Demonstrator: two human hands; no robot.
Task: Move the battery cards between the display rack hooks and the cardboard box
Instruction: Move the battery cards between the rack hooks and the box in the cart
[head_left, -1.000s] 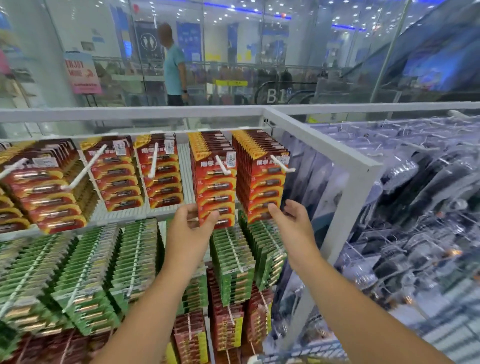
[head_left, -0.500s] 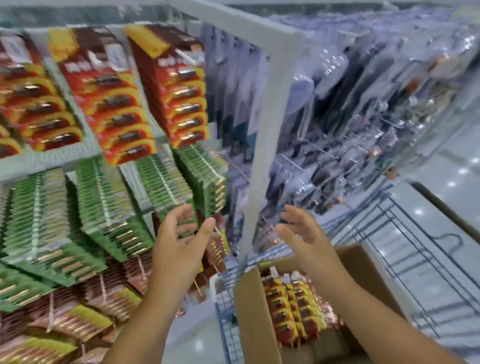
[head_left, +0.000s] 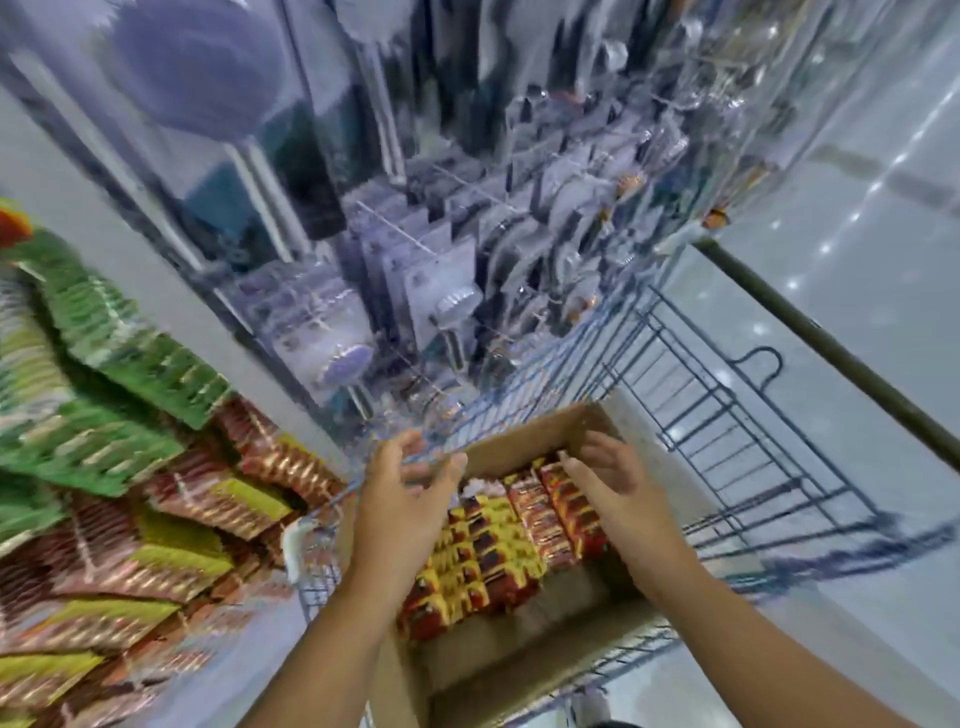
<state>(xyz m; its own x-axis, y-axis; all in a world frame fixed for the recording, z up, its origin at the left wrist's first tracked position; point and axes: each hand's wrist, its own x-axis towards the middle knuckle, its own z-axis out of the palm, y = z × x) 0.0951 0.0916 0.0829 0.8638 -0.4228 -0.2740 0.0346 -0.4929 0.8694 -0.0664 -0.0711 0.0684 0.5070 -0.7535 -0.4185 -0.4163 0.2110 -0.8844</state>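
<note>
An open cardboard box (head_left: 524, 660) sits in a blue wire cart (head_left: 737, 431) and holds rows of red and yellow battery cards (head_left: 498, 551). Both my hands hover over the box with relaxed fingers and hold nothing. My left hand (head_left: 405, 509) is above the box's left side. My right hand (head_left: 618, 488) is above its far right corner, over the red cards. On the left, green battery cards (head_left: 104, 374) and red ones (head_left: 171, 525) hang on the display rack. The picture is blurred by head motion.
Clear blister packs of other goods (head_left: 467, 270) hang on the rack section just behind the cart. The cart's dark handle bar (head_left: 831, 348) runs along the right. Shiny pale floor (head_left: 857, 218) lies to the right.
My view has swung down from the rack hooks to the box. Both empty hands have come down from the red cards on the rack to just above the cards in the box.
</note>
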